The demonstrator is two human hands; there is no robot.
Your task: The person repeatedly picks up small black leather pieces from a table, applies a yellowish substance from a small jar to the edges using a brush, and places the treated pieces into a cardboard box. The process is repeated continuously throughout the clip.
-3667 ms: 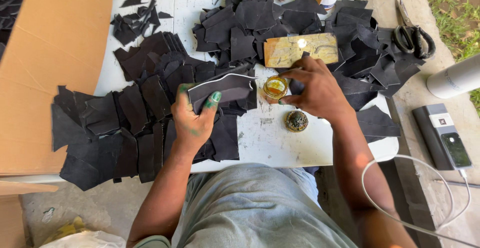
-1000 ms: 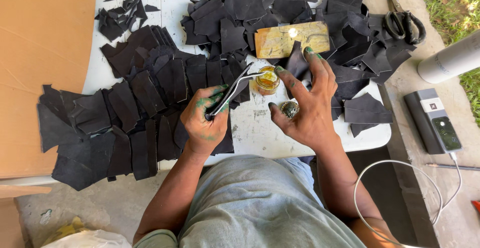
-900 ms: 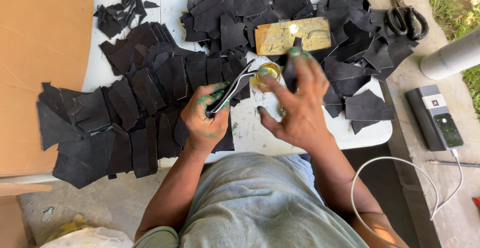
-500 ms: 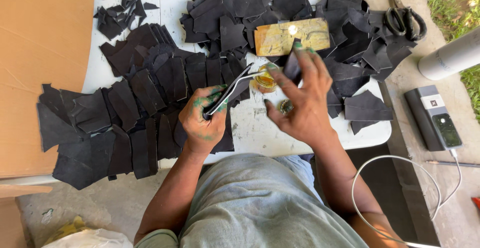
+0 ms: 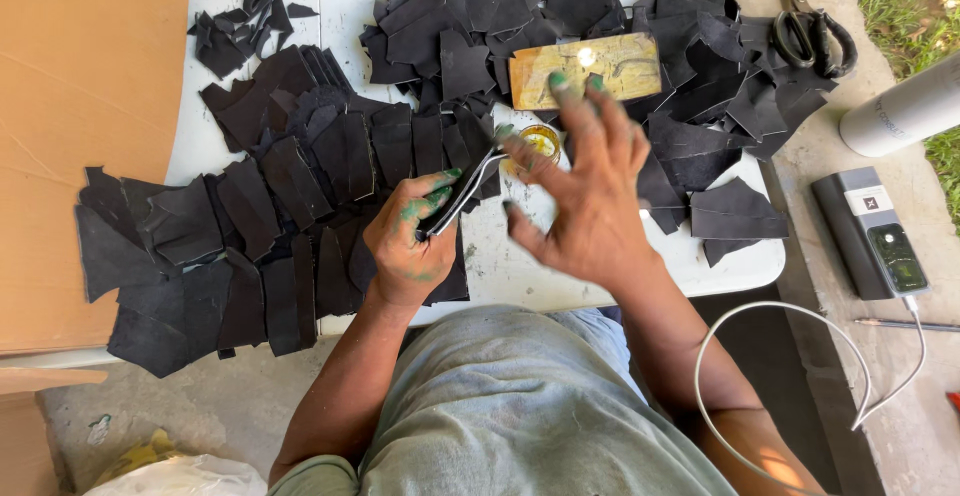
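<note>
While left hand (image 5: 408, 241) pinches a black strip (image 5: 462, 192), right hand (image 5: 585, 201) fingers spread (empty), glue pot (image 5: 540, 141) beyond.

Single view only, head-worn camera. Looked steeply down, near-vertical, from above wearer's torso onto white desk (image 5: 610, 256) directly in front. Close range: forearms and both hands filled centre frame. Far desk edge cut off at top of frame. Cardboard sheet (image 5: 90, 106) at left margin, concrete floor (image 5: 850, 376) and grass strip (image 5: 915, 6) at right. No second view; no overlap to record.
</note>
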